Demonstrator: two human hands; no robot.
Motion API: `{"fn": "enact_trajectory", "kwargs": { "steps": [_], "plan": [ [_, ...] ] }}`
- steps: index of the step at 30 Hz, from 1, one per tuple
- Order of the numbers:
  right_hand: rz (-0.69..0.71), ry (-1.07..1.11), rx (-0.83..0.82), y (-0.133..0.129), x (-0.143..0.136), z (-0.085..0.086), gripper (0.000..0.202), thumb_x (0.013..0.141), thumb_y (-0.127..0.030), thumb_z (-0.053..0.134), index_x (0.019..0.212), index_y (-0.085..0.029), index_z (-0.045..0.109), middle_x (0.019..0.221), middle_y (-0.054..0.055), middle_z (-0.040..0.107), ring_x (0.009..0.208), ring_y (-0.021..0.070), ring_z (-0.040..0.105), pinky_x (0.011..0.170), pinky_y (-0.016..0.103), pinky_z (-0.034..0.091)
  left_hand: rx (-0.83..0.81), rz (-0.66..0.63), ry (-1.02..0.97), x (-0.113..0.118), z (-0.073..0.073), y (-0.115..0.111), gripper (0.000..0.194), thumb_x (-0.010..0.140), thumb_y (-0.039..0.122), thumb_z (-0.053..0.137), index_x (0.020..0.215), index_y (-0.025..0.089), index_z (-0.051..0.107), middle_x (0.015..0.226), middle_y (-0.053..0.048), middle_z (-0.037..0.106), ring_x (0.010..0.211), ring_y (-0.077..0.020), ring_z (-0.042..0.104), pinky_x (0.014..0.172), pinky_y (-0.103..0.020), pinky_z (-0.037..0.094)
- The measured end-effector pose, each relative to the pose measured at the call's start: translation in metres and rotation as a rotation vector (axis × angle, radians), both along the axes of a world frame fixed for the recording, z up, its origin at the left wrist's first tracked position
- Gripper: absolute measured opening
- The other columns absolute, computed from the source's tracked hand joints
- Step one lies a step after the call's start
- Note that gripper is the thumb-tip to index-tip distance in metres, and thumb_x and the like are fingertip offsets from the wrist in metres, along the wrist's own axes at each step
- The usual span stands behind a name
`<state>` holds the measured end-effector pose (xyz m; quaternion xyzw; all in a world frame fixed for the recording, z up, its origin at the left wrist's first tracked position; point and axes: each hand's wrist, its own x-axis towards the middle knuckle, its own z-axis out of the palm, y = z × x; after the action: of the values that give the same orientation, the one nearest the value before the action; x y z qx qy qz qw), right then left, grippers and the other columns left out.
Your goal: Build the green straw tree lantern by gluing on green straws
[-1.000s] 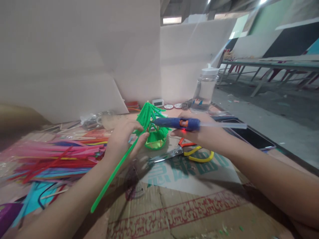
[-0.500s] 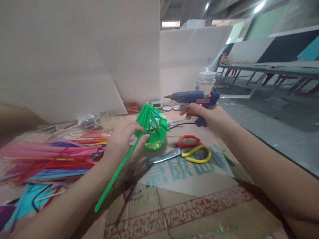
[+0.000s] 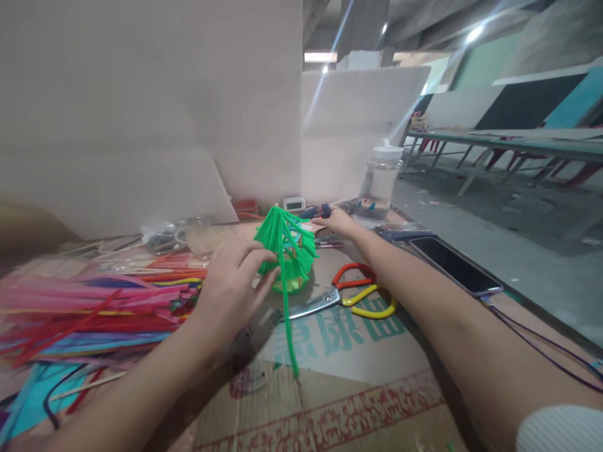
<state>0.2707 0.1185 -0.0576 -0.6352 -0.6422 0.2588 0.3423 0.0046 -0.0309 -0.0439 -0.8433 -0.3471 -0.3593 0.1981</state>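
A small cone-roofed model covered in green pipe cleaners (image 3: 268, 242) stands at the middle of the table, with thin sticks showing through a gap in its side. My left hand (image 3: 235, 267) pinches it at its left side, thumb and fingers closed. One long green pipe cleaner (image 3: 289, 336) hangs from the roof past my fingertips toward me. Behind the model, my right hand (image 3: 338, 223) reaches far forward and is closed on a blue hot glue gun (image 3: 323, 211). The model and my hand hide much of the gun. Scissors (image 3: 351, 295) with red and yellow handles lie right of the model.
Many coloured pipe cleaners (image 3: 103, 301) are heaped at left. A clear bottle (image 3: 380, 179) and a phone (image 3: 452, 263) are on the right, with cables near the edge. A small white digital display (image 3: 294, 204) sits at the back by white boards (image 3: 264, 125). Printed cardboard (image 3: 339, 402) covers the front.
My right hand has lowered the glue gun from mid-air to the back of the table, moving left and away. The loose green pipe cleaner has swung right and now hangs nearly straight down.
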Motion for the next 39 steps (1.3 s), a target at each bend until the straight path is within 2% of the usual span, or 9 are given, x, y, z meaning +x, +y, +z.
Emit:
{"fn": "enact_trajectory", "kwargs": {
  "steps": [4,9,14,16,21,26,30,36,39],
  "plan": [
    [-0.008,-0.042,0.017,0.011,-0.006,-0.014,0.026,0.068,-0.035,0.081,0.076,-0.013,0.068,0.071,0.008,0.071,0.076,0.0226,0.063,0.070,0.030,0.046,0.008,-0.006,-0.016,0.000,0.003,-0.005,0.018,0.083,0.017,0.060,0.100,0.021,0.057,0.099,-0.008,0.061,0.097,-0.0269,0.058,0.087,-0.046,0.043],
    [-0.079,-0.039,0.150,-0.001,0.010,-0.007,0.035,0.066,-0.030,0.081,0.093,-0.014,0.065,0.092,0.009,0.071,0.086,0.0213,0.062,0.079,0.030,0.046,-0.030,-0.014,-0.150,-0.005,0.008,-0.006,0.013,0.086,0.016,0.057,0.099,0.022,0.055,0.099,-0.006,0.058,0.098,-0.0241,0.057,0.088,-0.042,0.045],
    [-0.224,-0.007,0.379,-0.057,0.017,0.016,0.021,0.088,-0.034,0.055,0.093,-0.014,0.061,0.092,0.008,0.066,0.085,0.0188,0.058,0.080,0.031,0.044,-0.079,-0.034,-0.209,-0.009,0.018,0.008,0.017,0.088,0.023,0.060,0.105,0.022,0.056,0.110,-0.007,0.060,0.107,-0.0241,0.058,0.096,-0.042,0.046],
    [-0.080,0.101,0.410,-0.090,0.008,0.024,0.032,0.091,-0.043,0.050,0.080,-0.016,0.062,0.069,0.001,0.059,0.067,0.0149,0.054,0.068,0.028,0.043,-0.110,-0.049,-0.211,-0.007,0.026,0.014,0.023,0.090,0.025,0.059,0.113,0.023,0.056,0.119,-0.008,0.059,0.116,-0.0242,0.056,0.102,-0.043,0.044],
    [0.345,0.453,-0.021,-0.145,-0.028,0.027,0.043,0.087,-0.052,0.055,0.107,-0.016,0.063,0.044,-0.008,0.046,0.040,0.0107,0.041,0.043,0.023,0.029,-0.212,-0.137,-0.126,0.002,0.046,0.018,0.044,0.089,0.036,0.061,0.130,0.024,0.050,0.142,-0.011,0.046,0.134,-0.0276,0.044,0.111,-0.048,0.038],
    [0.281,0.740,0.019,-0.152,-0.046,0.007,0.036,0.081,-0.049,0.066,0.101,-0.022,0.051,0.043,-0.012,0.044,0.036,0.0080,0.036,0.038,0.020,0.025,-0.238,-0.166,-0.014,0.005,0.039,0.011,0.054,0.086,0.042,0.065,0.134,0.026,0.048,0.149,-0.014,0.035,0.139,-0.0304,0.038,0.112,-0.049,0.038],
    [0.295,0.740,0.016,-0.154,-0.049,-0.006,0.032,0.083,-0.049,0.065,0.095,-0.021,0.054,0.044,-0.010,0.048,0.037,0.0079,0.039,0.039,0.020,0.029,-0.235,-0.177,-0.009,0.003,0.029,0.015,0.055,0.087,0.041,0.065,0.136,0.025,0.046,0.152,-0.014,0.030,0.142,-0.0301,0.034,0.116,-0.049,0.034],
    [0.410,0.830,-0.221,-0.155,-0.060,0.004,0.040,0.084,-0.041,0.063,0.116,-0.019,0.054,0.046,-0.006,0.059,0.034,0.0088,0.040,0.036,0.020,0.031,-0.280,-0.208,-0.030,-0.001,0.025,0.022,0.052,0.088,0.038,0.063,0.135,0.026,0.045,0.153,-0.013,0.026,0.143,-0.0302,0.033,0.117,-0.049,0.033],
    [0.470,0.930,-0.279,-0.150,-0.067,0.012,0.028,0.081,-0.040,0.067,0.097,-0.019,0.057,0.044,-0.007,0.056,0.032,0.0068,0.035,0.035,0.019,0.035,-0.285,-0.231,-0.049,0.000,0.025,0.021,0.050,0.088,0.035,0.063,0.133,0.025,0.046,0.152,-0.014,0.026,0.142,-0.0303,0.035,0.117,-0.049,0.033]
  ]
}}
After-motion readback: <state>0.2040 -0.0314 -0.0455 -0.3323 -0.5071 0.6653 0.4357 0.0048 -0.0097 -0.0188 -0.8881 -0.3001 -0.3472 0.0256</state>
